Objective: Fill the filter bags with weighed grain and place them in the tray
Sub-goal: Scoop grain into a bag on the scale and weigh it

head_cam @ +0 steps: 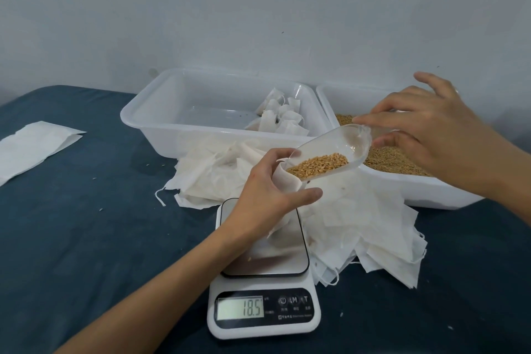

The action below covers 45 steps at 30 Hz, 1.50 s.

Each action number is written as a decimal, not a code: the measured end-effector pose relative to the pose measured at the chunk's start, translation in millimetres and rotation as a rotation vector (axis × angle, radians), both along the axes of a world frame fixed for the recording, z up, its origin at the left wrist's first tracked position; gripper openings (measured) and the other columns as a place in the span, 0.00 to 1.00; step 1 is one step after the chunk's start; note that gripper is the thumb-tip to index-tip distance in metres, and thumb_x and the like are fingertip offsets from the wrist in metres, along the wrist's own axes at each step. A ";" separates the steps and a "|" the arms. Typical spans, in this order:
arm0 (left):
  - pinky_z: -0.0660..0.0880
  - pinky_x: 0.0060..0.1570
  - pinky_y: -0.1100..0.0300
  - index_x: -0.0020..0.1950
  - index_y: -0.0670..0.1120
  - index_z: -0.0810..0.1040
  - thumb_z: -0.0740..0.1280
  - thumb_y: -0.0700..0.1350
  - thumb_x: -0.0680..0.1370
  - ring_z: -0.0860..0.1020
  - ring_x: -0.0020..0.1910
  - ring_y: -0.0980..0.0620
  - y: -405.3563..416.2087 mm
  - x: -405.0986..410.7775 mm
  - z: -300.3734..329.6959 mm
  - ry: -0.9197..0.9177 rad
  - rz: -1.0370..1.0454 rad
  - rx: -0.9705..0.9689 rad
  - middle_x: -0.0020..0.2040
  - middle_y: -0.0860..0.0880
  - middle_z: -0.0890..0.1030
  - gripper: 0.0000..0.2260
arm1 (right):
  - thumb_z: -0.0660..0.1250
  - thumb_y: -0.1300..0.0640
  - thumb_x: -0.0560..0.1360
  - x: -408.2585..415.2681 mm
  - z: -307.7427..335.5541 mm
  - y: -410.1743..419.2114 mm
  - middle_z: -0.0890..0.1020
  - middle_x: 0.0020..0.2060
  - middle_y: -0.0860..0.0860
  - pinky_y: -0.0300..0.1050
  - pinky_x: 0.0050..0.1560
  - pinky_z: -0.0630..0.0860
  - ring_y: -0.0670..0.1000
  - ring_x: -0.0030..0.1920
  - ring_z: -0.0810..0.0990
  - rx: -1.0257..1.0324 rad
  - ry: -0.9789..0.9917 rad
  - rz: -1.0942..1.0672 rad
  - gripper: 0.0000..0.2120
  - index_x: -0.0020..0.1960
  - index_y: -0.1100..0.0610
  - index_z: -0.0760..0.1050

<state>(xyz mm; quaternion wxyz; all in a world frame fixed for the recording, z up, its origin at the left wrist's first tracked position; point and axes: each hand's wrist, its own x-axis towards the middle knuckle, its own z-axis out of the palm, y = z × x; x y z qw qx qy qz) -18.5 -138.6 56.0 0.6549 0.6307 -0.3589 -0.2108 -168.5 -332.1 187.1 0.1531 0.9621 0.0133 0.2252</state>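
grain scoop [330, 156] at bag [287, 181] mouth

The only clear reading is on the kitchen scale [263, 282], which sits just below the left hand [268, 195], nearer the camera. Its pale display [240, 308] shows the digits 18.5 in dark segments. To the right of the display, on the same dark front panel [263, 308], stand three round buttons: a power symbol, the letter M and the letter T. Small captions sit under each button, and a line of small print runs along the panel's lower edge, but all of these are too fine to read.
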 end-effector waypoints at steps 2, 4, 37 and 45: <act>0.79 0.61 0.56 0.63 0.57 0.78 0.82 0.47 0.65 0.85 0.55 0.52 0.0 0.1 0.7 -0.006 -0.001 -0.001 0.57 0.50 0.86 0.28 | 0.75 0.66 0.73 0.2 -0.4 -0.4 0.84 0.49 0.55 0.71 0.72 0.60 0.63 0.51 0.82 -0.003 -0.003 0.006 0.18 0.61 0.58 0.83; 0.78 0.61 0.56 0.63 0.57 0.78 0.81 0.47 0.65 0.84 0.56 0.53 0.0 0.2 0.7 -0.017 0.002 0.003 0.58 0.51 0.85 0.28 | 0.75 0.66 0.73 -0.1 -0.9 -1.0 0.84 0.49 0.54 0.71 0.72 0.60 0.62 0.51 0.82 0.002 -0.003 0.008 0.18 0.62 0.57 0.83; 0.76 0.68 0.45 0.63 0.60 0.78 0.82 0.48 0.65 0.82 0.62 0.51 1.0 -1.2 2.0 -0.031 0.006 0.015 0.63 0.53 0.83 0.28 | 0.74 0.65 0.73 1.1 -3.9 -0.6 0.83 0.48 0.54 0.70 0.73 0.59 0.62 0.50 0.82 0.006 -0.018 0.024 0.17 0.61 0.57 0.83; 0.78 0.65 0.45 0.63 0.59 0.79 0.81 0.48 0.67 0.84 0.58 0.52 1.3 -1.2 3.1 -0.017 -0.003 -0.010 0.60 0.51 0.84 0.26 | 0.75 0.65 0.73 -0.2 -8.1 -6.3 0.83 0.49 0.53 0.67 0.74 0.58 0.61 0.51 0.81 0.016 -0.006 0.011 0.18 0.62 0.56 0.83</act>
